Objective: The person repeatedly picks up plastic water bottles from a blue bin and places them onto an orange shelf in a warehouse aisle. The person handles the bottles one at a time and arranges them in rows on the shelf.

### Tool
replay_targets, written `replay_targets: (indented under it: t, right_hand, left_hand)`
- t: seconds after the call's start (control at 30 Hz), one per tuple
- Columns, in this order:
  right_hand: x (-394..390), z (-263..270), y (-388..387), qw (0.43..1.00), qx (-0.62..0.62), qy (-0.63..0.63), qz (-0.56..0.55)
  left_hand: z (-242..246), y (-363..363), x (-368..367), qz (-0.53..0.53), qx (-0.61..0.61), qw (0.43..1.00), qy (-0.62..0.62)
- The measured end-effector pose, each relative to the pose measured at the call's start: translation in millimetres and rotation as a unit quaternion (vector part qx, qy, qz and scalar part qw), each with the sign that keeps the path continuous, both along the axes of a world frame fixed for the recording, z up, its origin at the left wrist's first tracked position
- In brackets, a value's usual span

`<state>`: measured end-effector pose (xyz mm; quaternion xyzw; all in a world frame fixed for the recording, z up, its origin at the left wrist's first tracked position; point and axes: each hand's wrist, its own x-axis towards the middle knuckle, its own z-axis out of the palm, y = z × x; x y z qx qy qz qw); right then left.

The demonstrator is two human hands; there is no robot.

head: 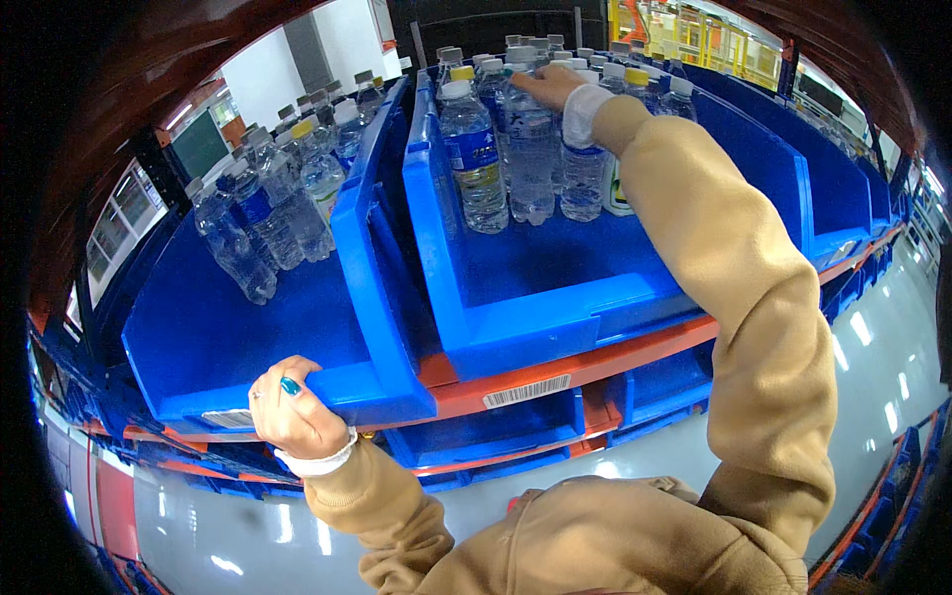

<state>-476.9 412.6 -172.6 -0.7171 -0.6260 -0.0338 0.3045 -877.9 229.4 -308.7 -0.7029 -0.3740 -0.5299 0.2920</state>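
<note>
My left hand (294,409) is curled over the front rim of the left blue plastic bin (245,364), thumb on top. My right hand (549,88) reaches far into the middle blue bin (535,320), among the tops of clear plastic bottles. Its thumb is beside the neck of a tall clear bottle (529,149); the other fingers are partly hidden, so a grip cannot be made out. To the left of that bottle stands a blue-labelled bottle (476,160) with a white cap. Another blue-labelled bottle (581,182) stands below my right wrist.
Several bottles (279,197) stand in the left bin, some leaning. An orange shelf beam (610,372) bearing a barcode label (526,392) runs under the bins. More blue bins (483,439) sit on the shelf below. Further right is another blue bin (840,201). A shiny grey floor (870,357) lies beyond.
</note>
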Motion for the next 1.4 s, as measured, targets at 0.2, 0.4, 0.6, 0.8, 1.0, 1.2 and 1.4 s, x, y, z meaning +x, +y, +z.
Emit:
replay_targets:
  t: [0.2, 0.4, 0.6, 0.8, 1.0, 1.2, 1.4]
  right_hand:
    - [-22.1, 6.5, -21.1, 0.998, -0.039, -0.048, -0.028]
    - [-52.8, 8.0, -79.7, 0.998, 0.044, -0.044, 0.007]
    - [-68.7, 5.8, -130.1, 0.984, -0.063, -0.086, 0.143]
    - [-69.3, 17.7, -129.5, 0.979, 0.019, -0.14, 0.15]
    - [-105.4, 61.7, -96.2, 0.971, -0.065, -0.162, 0.165]
    - [-204.8, 97.1, -86.9, 0.946, 0.092, -0.31, 0.004]
    - [-298.8, 122.7, -64.7, 0.929, 0.024, -0.362, 0.073]
  left_hand:
    - [-0.9, -1.1, 1.1, -0.003, -0.006, 1.0, -0.013]
    - [0.8, -1.4, 1.1, -0.006, -0.008, 1.0, -0.006]
    - [3.4, -0.3, 5.3, -0.015, 0.002, 1.0, -0.019]
    - [3.3, -4.1, 5.4, -0.018, -0.021, 0.999, -0.034]
    - [8.2, -4.2, -0.9, -0.065, -0.018, 0.998, -0.004]
    - [11.0, -3.2, -2.0, -0.074, -0.02, 0.997, 0.005]
    - [9.0, -2.0, -6.8, -0.111, -0.04, 0.993, 0.018]
